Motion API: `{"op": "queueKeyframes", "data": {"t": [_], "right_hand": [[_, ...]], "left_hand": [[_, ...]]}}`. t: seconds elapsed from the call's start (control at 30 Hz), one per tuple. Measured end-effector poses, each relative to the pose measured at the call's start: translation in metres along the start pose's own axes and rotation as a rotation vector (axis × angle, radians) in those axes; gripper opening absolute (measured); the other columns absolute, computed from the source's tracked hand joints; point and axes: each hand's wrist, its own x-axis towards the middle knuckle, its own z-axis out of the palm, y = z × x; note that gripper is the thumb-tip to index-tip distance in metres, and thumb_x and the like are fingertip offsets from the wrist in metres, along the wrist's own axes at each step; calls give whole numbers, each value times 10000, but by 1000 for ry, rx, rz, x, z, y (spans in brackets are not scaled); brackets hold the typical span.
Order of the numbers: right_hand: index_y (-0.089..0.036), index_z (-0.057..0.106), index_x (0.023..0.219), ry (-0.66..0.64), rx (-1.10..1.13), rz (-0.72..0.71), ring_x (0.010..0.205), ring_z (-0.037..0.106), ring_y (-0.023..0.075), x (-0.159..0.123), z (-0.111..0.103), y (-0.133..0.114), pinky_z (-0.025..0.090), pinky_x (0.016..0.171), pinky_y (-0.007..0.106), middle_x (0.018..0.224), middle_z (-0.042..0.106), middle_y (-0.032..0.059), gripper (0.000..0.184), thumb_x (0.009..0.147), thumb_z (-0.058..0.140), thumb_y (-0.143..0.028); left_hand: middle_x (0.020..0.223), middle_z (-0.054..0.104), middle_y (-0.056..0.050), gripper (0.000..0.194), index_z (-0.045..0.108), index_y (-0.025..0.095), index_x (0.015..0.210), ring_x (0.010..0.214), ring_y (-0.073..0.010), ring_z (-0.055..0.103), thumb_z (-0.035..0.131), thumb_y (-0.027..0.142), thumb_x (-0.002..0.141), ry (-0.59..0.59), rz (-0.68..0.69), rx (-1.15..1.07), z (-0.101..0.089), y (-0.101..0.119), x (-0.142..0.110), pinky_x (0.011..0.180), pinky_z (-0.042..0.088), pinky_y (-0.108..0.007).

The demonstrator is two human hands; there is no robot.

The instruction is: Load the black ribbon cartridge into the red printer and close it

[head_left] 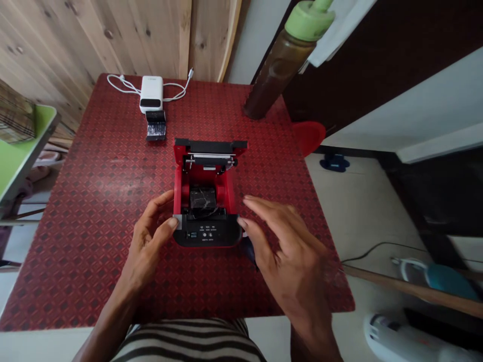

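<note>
A small red and black label printer (209,232) sits on the table before me with its lid (211,147) raised. In its bay lies a black roll with a marble-like pattern (203,199). My left hand (151,231) grips the printer's left front corner, thumb on the top and fingers along the side. Around the right front corner my right hand (290,246) is held with fingers apart; its thumb tip is at the edge, and whether it touches I cannot tell. A dark object (249,250) beside the printer is partly hidden by that hand.
On the red patterned table (105,171), a white power bank (151,93) with white cables lies at the back left, a black shiny piece (156,126) before it. A tall brown bottle (273,70) with a green cap stands back right. A red stool (309,137) is beyond the right edge.
</note>
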Motion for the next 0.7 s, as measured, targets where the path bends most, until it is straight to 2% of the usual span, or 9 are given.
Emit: {"op": "queueKeyframes", "data": {"t": [0.07,0.13,0.23,0.33,0.43,0.6,0.7], "right_hand": [[-227,791,1307,-74,22,-123,1115,821,241,25,11,4,697,1028,456,1206,884,82,263,1122,658,-97],[-224,820,1267,-245,15,-203,1149,811,250,48,28,5,684,1045,459,1221,885,80,294,1097,659,-46],[-184,843,1118,-567,-99,-212,1125,814,263,75,52,-1,661,1033,437,1158,884,97,247,1061,680,-8],[-138,827,1088,-747,-204,-177,1042,821,258,88,64,-10,640,948,396,1101,872,118,244,1057,649,26],[-129,810,1183,-811,-233,-142,1009,821,247,94,65,-16,616,888,374,1135,863,119,272,1076,615,28],[-126,771,1314,-887,-303,-149,1101,824,293,103,58,-19,606,904,403,1261,843,154,300,1106,580,-25],[-146,778,1264,-819,-330,-134,1068,824,300,100,53,-20,596,864,394,1212,852,148,230,1114,612,-95]], "left_hand": [[1582,740,-94,526,709,288,1551,1442,-354,696,723,524,1081,-6,39,5,-3,-5,1,1177,563,-485],[1578,740,-88,488,727,284,1527,1465,-355,679,679,525,1105,2,66,3,-4,-10,3,1219,535,-494],[1564,745,-91,482,738,281,1510,1463,-364,683,634,546,1121,13,73,-12,-4,-15,3,1240,526,-516],[1554,749,-105,503,738,273,1511,1451,-370,691,623,572,1123,19,54,-31,-4,-17,4,1247,525,-536],[1554,747,-116,498,737,271,1513,1456,-365,688,632,565,1126,20,32,-55,-5,-19,4,1273,502,-550],[1544,751,-111,500,743,273,1511,1434,-373,695,638,572,1123,33,41,-40,-7,-23,5,1256,505,-552],[1537,756,-108,498,745,274,1512,1418,-376,703,635,570,1127,36,43,-34,-6,-23,6,1238,517,-541]]}}
